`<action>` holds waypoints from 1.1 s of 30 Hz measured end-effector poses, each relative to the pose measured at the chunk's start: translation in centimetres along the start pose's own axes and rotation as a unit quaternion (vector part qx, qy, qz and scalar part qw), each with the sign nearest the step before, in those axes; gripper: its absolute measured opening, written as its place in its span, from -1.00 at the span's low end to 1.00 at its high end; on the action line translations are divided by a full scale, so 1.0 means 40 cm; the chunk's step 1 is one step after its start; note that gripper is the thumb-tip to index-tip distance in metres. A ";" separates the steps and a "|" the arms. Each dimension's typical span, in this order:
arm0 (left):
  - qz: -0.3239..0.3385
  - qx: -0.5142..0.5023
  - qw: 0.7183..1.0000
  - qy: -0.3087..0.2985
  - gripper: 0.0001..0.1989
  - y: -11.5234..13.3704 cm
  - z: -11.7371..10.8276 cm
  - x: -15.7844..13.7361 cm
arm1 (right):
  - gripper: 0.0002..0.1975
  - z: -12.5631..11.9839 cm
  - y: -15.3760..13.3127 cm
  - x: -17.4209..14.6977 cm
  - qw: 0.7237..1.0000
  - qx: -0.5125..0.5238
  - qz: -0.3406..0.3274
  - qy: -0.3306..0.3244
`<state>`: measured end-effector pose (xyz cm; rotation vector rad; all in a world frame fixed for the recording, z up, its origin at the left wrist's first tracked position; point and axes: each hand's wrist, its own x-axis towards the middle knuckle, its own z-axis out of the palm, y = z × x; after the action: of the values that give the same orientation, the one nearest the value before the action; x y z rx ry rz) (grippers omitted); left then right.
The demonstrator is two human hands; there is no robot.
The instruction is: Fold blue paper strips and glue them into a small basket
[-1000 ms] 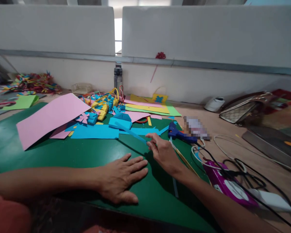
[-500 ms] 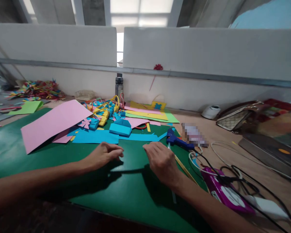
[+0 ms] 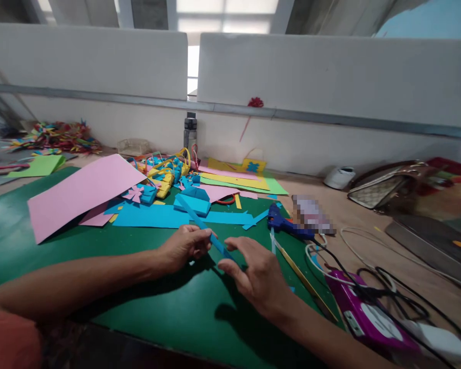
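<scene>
A narrow blue paper strip (image 3: 219, 247) slants above the green mat (image 3: 138, 302). My left hand (image 3: 186, 246) pinches it near its middle, between thumb and fingers. Around the strip's lower end is my right hand (image 3: 259, 271), its thumb and forefinger parted and the strip passing between them; no firm grip shows. Beyond the strip's upper end sits a folded blue paper bag body (image 3: 194, 204). Flat blue paper (image 3: 149, 216) lies behind my left hand. A blue hot glue gun (image 3: 290, 225) rests to the right of my hands.
A large pink sheet (image 3: 86, 195) and small yellow and blue paper bags (image 3: 165, 179) are at the back left. On the right are a wooden stick (image 3: 305, 277), tangled cables and a purple power strip (image 3: 372, 312). A bottle (image 3: 190, 136) stands by the wall.
The strip, formerly low and nearly level between my hands, now slants upward to the left. My left hand moved right along it; my right hand turned and its fingers parted.
</scene>
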<state>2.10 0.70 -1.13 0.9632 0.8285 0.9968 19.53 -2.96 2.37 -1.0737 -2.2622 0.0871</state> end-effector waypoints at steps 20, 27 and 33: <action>0.056 0.009 0.997 0.047 -0.59 0.056 -0.031 0.048 | -0.64 0.007 0.002 0.029 0.858 0.352 0.308 -0.214; 0.090 0.002 0.991 0.096 -0.71 0.110 -0.098 0.100 | -0.65 0.005 0.019 0.028 0.852 0.361 0.319 -0.206; 0.092 -0.021 0.984 0.148 -0.79 0.131 -0.117 0.107 | -0.61 0.014 0.020 0.023 0.847 0.389 0.324 -0.160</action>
<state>-2.27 7.14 1.54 0.8768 0.9724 1.3352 19.31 -1.65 2.14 -1.3327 -1.6977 1.4197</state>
